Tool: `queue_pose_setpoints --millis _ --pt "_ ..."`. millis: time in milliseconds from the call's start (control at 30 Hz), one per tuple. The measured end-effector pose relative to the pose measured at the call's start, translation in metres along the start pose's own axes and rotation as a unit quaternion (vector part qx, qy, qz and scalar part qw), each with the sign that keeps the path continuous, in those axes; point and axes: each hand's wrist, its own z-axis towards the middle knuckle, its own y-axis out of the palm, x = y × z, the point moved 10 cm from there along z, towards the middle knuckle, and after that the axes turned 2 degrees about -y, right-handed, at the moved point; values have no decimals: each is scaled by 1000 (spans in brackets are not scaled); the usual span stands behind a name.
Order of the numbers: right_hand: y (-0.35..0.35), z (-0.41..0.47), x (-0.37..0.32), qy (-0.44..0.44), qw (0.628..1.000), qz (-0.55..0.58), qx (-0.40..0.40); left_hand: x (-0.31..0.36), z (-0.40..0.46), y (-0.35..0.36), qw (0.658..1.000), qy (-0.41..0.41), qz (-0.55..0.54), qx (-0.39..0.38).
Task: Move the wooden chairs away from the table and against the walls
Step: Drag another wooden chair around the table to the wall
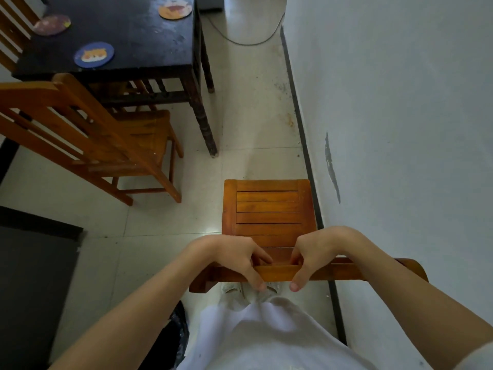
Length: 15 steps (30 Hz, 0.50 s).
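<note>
A wooden chair (268,209) with a slatted seat stands right in front of me, its right side close to the white wall (400,129). Both hands grip its top back rail: my left hand (234,259) on the left half, my right hand (317,256) on the right half, thumbs under the rail. A second wooden chair (88,140) stands at the near side of the dark table (133,30), its seat partly under the tabletop. The slatted back of a third chair (12,28) shows at the table's far left edge.
Three round coasters (94,54) lie on the table. A grey cable (240,41) curves over the tiled floor beyond it. A dark panel (34,276) fills the lower left. A black baseboard (301,134) runs along the wall.
</note>
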Motion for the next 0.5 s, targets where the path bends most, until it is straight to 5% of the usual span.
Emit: queue_pose_setpoints --millis 500 --pt "24 -14 9 -33 990 114 73 7 2 24 1000 10 19 11"
